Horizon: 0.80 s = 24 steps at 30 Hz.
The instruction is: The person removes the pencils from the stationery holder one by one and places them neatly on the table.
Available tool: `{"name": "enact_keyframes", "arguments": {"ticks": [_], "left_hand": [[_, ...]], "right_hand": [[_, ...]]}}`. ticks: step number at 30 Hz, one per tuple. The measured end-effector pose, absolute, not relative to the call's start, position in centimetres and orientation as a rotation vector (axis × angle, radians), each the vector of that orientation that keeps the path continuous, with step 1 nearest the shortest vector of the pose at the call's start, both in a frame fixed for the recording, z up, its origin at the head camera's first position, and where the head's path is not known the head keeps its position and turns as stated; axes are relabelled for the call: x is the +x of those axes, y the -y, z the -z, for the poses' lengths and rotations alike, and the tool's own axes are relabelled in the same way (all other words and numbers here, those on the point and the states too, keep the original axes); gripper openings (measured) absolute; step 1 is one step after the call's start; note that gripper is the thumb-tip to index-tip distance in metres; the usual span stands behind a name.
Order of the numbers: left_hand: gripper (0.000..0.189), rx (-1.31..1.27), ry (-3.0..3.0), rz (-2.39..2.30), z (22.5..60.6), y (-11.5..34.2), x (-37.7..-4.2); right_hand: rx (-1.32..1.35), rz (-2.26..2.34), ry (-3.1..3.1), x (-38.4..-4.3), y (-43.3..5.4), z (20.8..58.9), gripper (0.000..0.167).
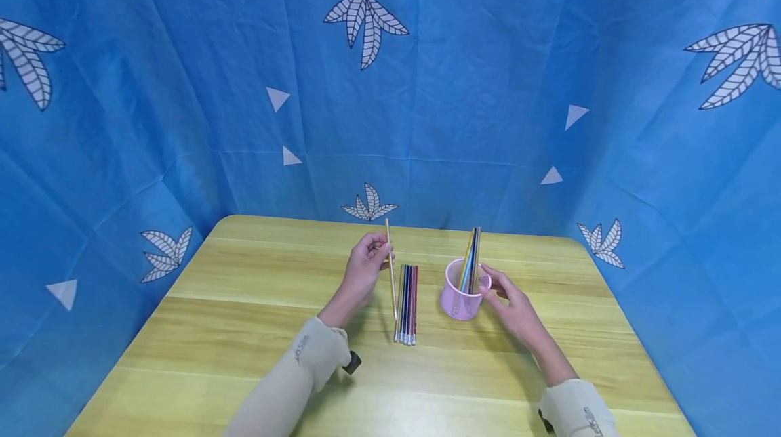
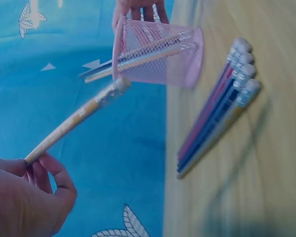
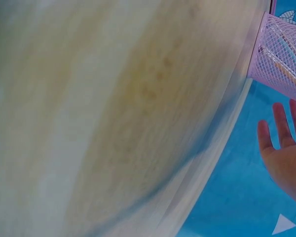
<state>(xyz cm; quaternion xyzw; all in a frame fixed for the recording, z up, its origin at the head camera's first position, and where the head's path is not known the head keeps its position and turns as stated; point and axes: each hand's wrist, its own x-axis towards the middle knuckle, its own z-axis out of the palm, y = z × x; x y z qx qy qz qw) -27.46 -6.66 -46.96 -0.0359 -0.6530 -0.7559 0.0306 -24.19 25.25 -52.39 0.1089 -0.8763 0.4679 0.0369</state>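
My left hand [image 1: 364,264] pinches a gold-yellow pencil [image 1: 391,271] near its upper end between thumb and fingers. In the left wrist view the pencil's eraser end [image 2: 119,85] points away from the hand. Just right of it, a row of several pencils [image 1: 407,305] lies side by side on the table, red, dark blue and gold, erasers towards me. A pink mesh pen cup [image 1: 462,307] stands upright further right, with several pencils [image 1: 470,257] leaning in it. Around the cup's right side is my right hand [image 1: 511,303], fingers extended and spread, fingertips at the rim.
The wood-grain table [image 1: 244,328] has a rounded far edge. Behind and beside it hangs a blue curtain [image 1: 476,112] with white leaf and triangle prints, close behind the cup. A black strap [image 1: 352,362] shows at my left sleeve cuff.
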Motion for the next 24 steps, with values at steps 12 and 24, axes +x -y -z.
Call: {"name": "enact_keyframes", "arguments": {"ticks": [12, 24], "left_hand": [[0.024, -0.008, 2.149, 2.3, 48.8, 9.0, -27.5], [0.025, 0.042, 2.271, 2.266, 51.2, 8.8, -27.8]], "right_hand": [[0.345, -1.417, 2.676, -24.1, -25.3, 52.2, 0.056], [0.326, -1.434, 2.681, -23.9, -25.2, 52.3, 0.058]]}}
